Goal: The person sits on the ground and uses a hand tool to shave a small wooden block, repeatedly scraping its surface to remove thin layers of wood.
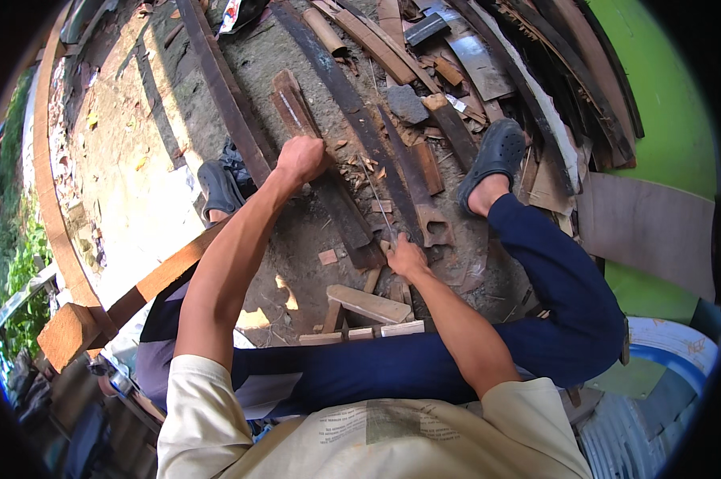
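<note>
My left hand [303, 158] is closed over a dark wooden plank [340, 207], which slopes across the ground between my feet. A shorter piece of wood [295, 110] shows beyond the fist, and I cannot tell if it is joined to the plank. My right hand [407, 257], fingers wrapped, holds a thin-bladed metal tool [382, 204] beside the plank's near end. Its blade appears almost edge-on and points away from me; the handle is mostly hidden. Just right of that hand, a handsaw [436, 227] with a cut-out wooden handle lies on the ground.
Long dark beams [225, 88] lie on the dirt ahead. A heap of boards [552, 80] and a grey stone [408, 104] are at far right. A squared timber [157, 279] crosses by my left arm. Low wooden pieces [368, 304] stand before my lap. Dark clogs [492, 160] are on my feet.
</note>
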### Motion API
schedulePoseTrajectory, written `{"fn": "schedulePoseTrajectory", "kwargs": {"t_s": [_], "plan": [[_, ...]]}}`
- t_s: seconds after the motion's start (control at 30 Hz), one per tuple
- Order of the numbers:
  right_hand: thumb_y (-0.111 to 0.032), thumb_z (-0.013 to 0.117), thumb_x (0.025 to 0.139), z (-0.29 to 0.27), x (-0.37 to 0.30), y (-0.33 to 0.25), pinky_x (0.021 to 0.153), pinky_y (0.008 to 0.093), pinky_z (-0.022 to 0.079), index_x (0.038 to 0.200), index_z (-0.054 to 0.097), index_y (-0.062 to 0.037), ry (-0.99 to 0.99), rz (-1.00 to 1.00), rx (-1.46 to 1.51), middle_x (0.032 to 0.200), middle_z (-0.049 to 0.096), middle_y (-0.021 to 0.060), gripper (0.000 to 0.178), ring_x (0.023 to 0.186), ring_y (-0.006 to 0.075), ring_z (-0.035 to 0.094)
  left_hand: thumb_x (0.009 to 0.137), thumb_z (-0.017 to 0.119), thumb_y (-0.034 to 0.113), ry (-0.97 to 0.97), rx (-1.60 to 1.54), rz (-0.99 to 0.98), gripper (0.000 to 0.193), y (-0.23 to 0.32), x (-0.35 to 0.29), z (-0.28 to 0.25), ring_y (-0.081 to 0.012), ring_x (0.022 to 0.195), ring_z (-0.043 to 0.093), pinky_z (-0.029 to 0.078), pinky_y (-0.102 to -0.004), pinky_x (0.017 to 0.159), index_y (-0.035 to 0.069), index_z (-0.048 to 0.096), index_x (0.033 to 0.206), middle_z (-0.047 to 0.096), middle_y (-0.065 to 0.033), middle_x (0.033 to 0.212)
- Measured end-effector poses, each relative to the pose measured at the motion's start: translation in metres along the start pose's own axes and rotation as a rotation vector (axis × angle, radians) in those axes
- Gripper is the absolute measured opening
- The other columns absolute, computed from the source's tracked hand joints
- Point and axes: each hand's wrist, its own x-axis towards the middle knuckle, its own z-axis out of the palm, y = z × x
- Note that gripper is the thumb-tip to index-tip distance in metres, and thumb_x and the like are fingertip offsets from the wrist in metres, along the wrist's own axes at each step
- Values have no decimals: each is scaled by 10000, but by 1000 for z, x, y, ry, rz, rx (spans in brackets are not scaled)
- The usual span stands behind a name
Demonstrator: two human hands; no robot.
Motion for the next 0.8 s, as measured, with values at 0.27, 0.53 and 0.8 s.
{"fn": "schedulePoseTrajectory", "kwargs": {"t_s": [0.27, 0.53, 0.8], "plan": [[-346, 636, 960, 22, 11, 11, 1041, 521, 503, 1557, 320, -8, -37, 15, -107, 1269, 676, 281, 755, 1213, 437, 646, 905, 622, 234, -27, -75, -254, 273, 14, 4, 1, -388, 982, 752, 605, -503, 815, 22, 783, 966, 761, -226, 1040], [-365, 593, 1008, 41, 26, 31, 981, 524, 528, 1442, 440, -3, 63, -52, -216, 1195, 703, 262, 585, 1144, 422, 679, 935, 665, 216, -130, -86, -506, 315, 46, 20, -8, -335, 1168, 712, 595, -435, 895, 66, 775, 1188, 737, -187, 1230], [-232, 525, 1021, 39, 21, 36, 947, 479, 545, 1305, 567, -22, 97, -102, -326, 1195, 708, 184, 355, 1162, 353, 679, 889, 587, 298, -226, -632, -587, 406, 6, 25, -43, -342, 1125, 726, 573, -411, 930, 18, 774, 1116, 740, -202, 1201]]}}
